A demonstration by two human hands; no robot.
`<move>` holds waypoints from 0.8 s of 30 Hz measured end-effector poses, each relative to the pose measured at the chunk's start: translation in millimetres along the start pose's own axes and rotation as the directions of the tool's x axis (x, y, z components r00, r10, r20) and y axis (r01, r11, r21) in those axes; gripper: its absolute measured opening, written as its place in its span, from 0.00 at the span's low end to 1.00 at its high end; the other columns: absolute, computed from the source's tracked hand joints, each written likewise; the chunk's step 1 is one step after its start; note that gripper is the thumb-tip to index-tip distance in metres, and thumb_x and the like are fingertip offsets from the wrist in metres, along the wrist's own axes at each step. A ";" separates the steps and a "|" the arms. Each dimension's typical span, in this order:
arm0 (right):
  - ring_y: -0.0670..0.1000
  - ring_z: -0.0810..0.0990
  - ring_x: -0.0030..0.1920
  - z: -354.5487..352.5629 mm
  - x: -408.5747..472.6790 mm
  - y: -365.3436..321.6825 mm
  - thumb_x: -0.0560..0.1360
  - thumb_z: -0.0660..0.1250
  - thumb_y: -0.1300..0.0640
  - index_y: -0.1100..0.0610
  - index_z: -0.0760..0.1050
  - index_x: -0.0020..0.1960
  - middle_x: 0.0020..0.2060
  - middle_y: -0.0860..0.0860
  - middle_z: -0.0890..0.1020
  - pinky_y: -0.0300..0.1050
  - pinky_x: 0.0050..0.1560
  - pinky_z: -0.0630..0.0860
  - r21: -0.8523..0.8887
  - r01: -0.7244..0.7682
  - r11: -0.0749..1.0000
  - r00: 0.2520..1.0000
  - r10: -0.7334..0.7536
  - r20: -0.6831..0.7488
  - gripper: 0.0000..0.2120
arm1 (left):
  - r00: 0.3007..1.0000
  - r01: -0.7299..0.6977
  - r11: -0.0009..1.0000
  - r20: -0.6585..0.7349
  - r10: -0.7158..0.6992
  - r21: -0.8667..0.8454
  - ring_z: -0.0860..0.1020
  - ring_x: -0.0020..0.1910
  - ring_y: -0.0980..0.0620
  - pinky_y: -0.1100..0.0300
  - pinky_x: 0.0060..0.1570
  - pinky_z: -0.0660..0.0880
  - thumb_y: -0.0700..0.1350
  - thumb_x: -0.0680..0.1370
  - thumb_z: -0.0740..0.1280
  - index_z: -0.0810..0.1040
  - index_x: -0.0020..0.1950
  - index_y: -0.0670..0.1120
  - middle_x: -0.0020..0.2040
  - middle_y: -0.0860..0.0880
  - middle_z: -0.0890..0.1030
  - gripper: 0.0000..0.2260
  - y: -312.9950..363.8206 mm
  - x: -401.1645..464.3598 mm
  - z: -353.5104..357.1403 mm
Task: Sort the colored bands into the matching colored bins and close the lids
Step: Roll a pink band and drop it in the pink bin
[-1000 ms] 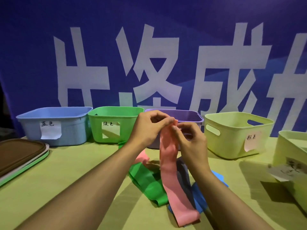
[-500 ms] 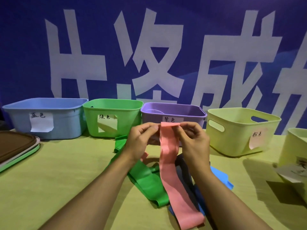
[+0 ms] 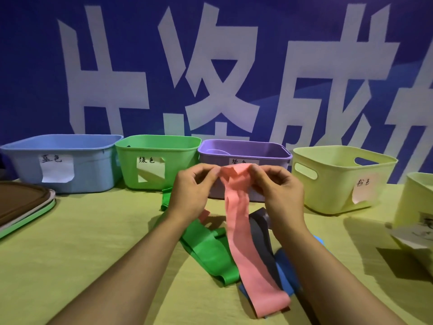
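My left hand [image 3: 193,187] and my right hand [image 3: 277,188] both pinch the top end of a pink band [image 3: 250,245], which hangs from them down onto the table. Beneath it lie a green band [image 3: 208,252], a dark grey band [image 3: 262,238] and a blue band [image 3: 284,266]. Along the back stand a blue bin [image 3: 77,165], a green bin [image 3: 154,160], a purple bin [image 3: 246,151] and a pale yellow-green bin [image 3: 339,181] with a paper label. All bins are without lids.
A stack of lids [image 3: 22,207], brown on top, lies at the left edge of the table. Another pale yellow-green bin [image 3: 419,202] with a loose paper label stands at the right edge. A blue banner hangs behind the bins.
Both hands have lowered with the pink band's top end and moved slightly apart, and the top of the band is now bunched between them. The view has tilted, showing the purple bin fully.
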State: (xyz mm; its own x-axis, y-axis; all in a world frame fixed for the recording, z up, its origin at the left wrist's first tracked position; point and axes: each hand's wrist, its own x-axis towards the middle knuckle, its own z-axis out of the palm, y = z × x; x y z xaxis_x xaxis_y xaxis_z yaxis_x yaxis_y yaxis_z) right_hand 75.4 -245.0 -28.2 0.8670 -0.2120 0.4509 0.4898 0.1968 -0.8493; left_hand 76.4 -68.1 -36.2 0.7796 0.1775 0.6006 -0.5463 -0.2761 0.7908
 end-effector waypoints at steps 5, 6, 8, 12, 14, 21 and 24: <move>0.48 0.85 0.39 2.1 -5.1 -5.1 0.79 0.71 0.58 0.60 0.78 0.48 0.35 0.52 0.86 0.41 0.40 0.81 -0.004 -0.064 0.998 0.986 0.064 0.155 0.05 | 0.991 -0.088 0.966 -0.079 0.110 0.243 0.81 0.45 0.60 0.70 0.45 0.74 0.46 0.81 0.70 0.86 0.52 0.49 0.45 0.57 0.84 0.05 -3.3 -0.2 -2.1; 0.47 0.85 0.38 2.5 -6.3 -6.7 0.79 0.71 0.58 0.59 0.77 0.49 0.35 0.51 0.86 0.40 0.39 0.81 -0.033 -0.053 0.998 0.981 0.059 0.183 0.05 | 0.986 -0.111 0.949 -0.083 0.141 0.296 0.80 0.46 0.62 0.72 0.45 0.72 0.46 0.81 0.70 0.86 0.53 0.49 0.46 0.57 0.83 0.05 -3.3 -0.4 -2.2; 0.46 0.83 0.37 2.6 -8.2 -10.8 0.80 0.70 0.57 0.59 0.77 0.51 0.35 0.51 0.86 0.42 0.41 0.81 -0.080 -0.012 0.997 0.975 0.029 0.218 0.05 | 0.981 -0.134 0.925 -0.087 0.175 0.355 0.78 0.47 0.62 0.75 0.44 0.71 0.46 0.81 0.70 0.85 0.53 0.49 0.47 0.55 0.80 0.05 -2.8 0.2 -2.8; 0.45 0.81 0.35 3.0 -12.0 -19.6 0.79 0.69 0.62 0.55 0.77 0.56 0.32 0.49 0.84 0.41 0.38 0.81 0.013 0.032 0.999 0.971 -0.035 0.237 0.07 | 0.972 -0.166 0.886 -0.077 0.220 0.432 0.78 0.46 0.57 0.75 0.43 0.69 0.45 0.82 0.69 0.84 0.53 0.47 0.47 0.54 0.79 0.05 -4.3 1.6 -4.5; 0.47 0.83 0.37 4.4 -14.1 -23.3 0.79 0.69 0.62 0.53 0.77 0.58 0.34 0.51 0.85 0.44 0.35 0.82 0.037 0.029 0.999 0.971 -0.037 0.237 0.09 | 0.964 -0.204 0.854 -0.052 0.260 0.479 0.78 0.45 0.55 0.70 0.41 0.72 0.46 0.82 0.69 0.84 0.54 0.47 0.48 0.53 0.79 0.06 -4.9 0.1 -4.2; 0.51 0.84 0.55 -0.1 -15.2 -23.1 0.78 0.71 0.60 0.49 0.80 0.61 0.53 0.52 0.85 0.43 0.46 0.82 0.005 0.065 0.998 0.954 -0.064 0.292 0.13 | 0.976 -0.165 0.891 -0.061 0.210 0.423 0.78 0.46 0.55 0.70 0.44 0.72 0.45 0.81 0.69 0.85 0.53 0.48 0.47 0.54 0.79 0.05 -4.5 0.8 -1.7; 0.45 0.84 0.56 1.1 -15.9 -24.3 0.77 0.72 0.63 0.52 0.80 0.61 0.54 0.46 0.85 0.38 0.50 0.80 0.002 0.105 0.994 0.943 -0.100 0.317 0.15 | 0.991 -0.120 0.958 -0.032 0.133 0.262 0.80 0.46 0.57 0.66 0.48 0.75 0.44 0.81 0.71 0.86 0.53 0.48 0.47 0.54 0.82 0.04 -2.6 -0.9 1.2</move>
State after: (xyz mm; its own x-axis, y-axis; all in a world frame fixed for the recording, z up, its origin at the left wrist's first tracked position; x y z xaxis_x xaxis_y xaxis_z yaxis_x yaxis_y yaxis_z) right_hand 49.8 -245.3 -14.5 0.7978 0.0837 0.5971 0.5781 0.1749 -0.7970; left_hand 77.5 -68.6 -39.0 0.6896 0.1695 0.7040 -0.5367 -0.5329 0.6541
